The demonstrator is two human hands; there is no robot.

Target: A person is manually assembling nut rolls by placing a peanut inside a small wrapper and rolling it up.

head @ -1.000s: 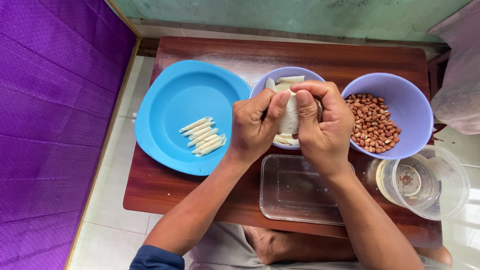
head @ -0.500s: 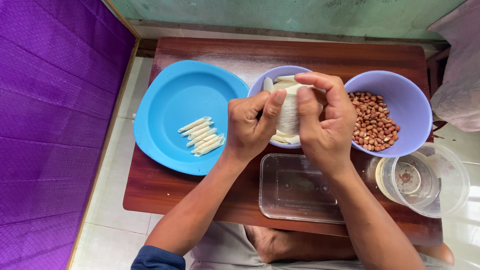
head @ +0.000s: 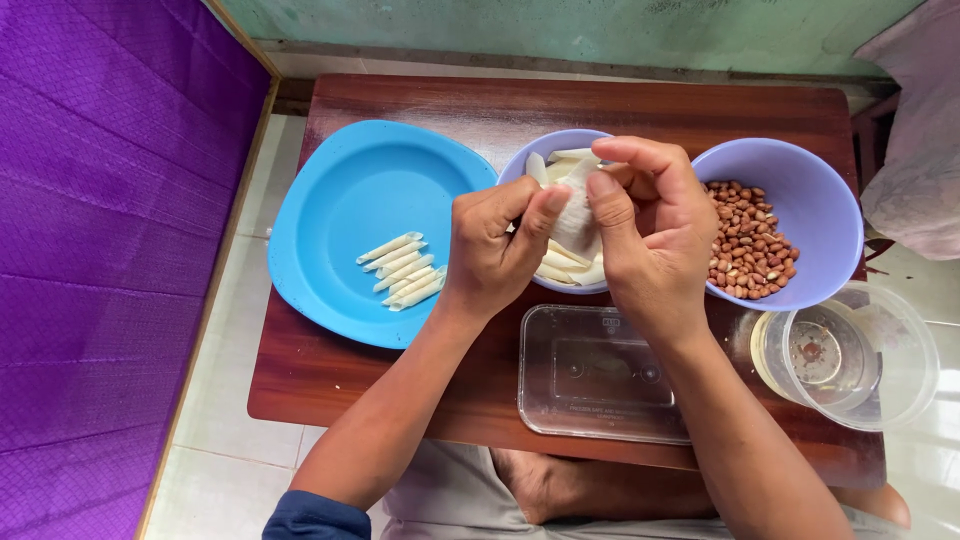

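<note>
My left hand and my right hand meet over a lilac bowl and together pinch a thin white wrapper sheet between thumbs and fingers. More white wrapper pieces lie in that bowl under the hands. To the left, a blue plate carries several small white rolled sticks laid side by side. A second lilac bowl on the right holds brown peanuts.
All stands on a low dark-red wooden table. An empty clear rectangular tub lies near the front edge, and a clear round container with liquid is at the front right. A purple mat covers the floor on the left.
The hands have spread slightly apart and the white sheet between them has opened out; my right fingers have lifted higher. Nothing else on the table has moved.
</note>
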